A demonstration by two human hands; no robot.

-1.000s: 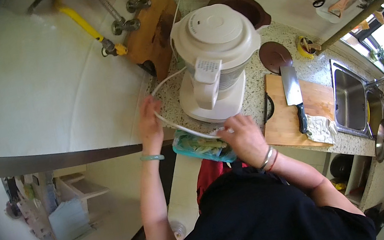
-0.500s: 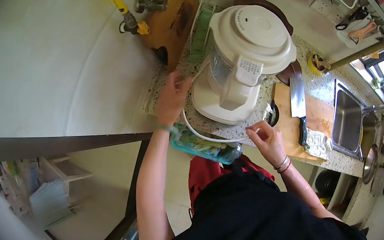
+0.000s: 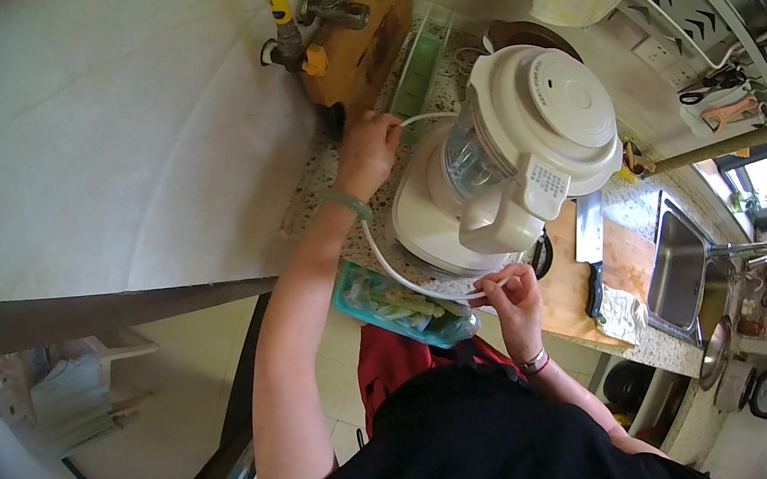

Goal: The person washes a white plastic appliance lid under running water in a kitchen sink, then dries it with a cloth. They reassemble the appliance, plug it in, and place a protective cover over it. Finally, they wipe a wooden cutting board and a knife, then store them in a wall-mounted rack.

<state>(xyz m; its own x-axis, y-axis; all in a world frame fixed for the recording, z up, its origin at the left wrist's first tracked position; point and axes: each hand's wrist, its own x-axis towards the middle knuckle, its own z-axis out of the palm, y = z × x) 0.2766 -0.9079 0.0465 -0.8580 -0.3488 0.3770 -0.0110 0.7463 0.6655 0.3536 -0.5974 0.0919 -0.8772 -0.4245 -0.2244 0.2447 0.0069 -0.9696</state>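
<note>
A white countertop blender (image 3: 435,216) with a lidded jug stands on the speckled counter. Its white power cord (image 3: 397,276) runs from behind the base to my left hand (image 3: 371,152), then loops down in front of the base to my right hand (image 3: 513,304). My left hand is closed around the cord beside the base, near the wall. Below the jug handle, my right hand pinches the cord's other stretch between thumb and fingers. What lies inside its fingers is partly hidden. A teal basket (image 3: 344,292) of green vegetables sits under the cord loop, close to my body.
To the right, a cleaver (image 3: 589,235) and a white cloth (image 3: 622,314) lie on a wooden cutting board (image 3: 560,263). Beyond is a steel sink (image 3: 669,268). A wooden board (image 3: 369,51) leans behind my left hand, near a green tray (image 3: 420,76).
My left hand has moved farther back and closed on the cord, drawing a stretch out from behind the blender. My right hand still pinches the cord. The view has shifted slightly.
</note>
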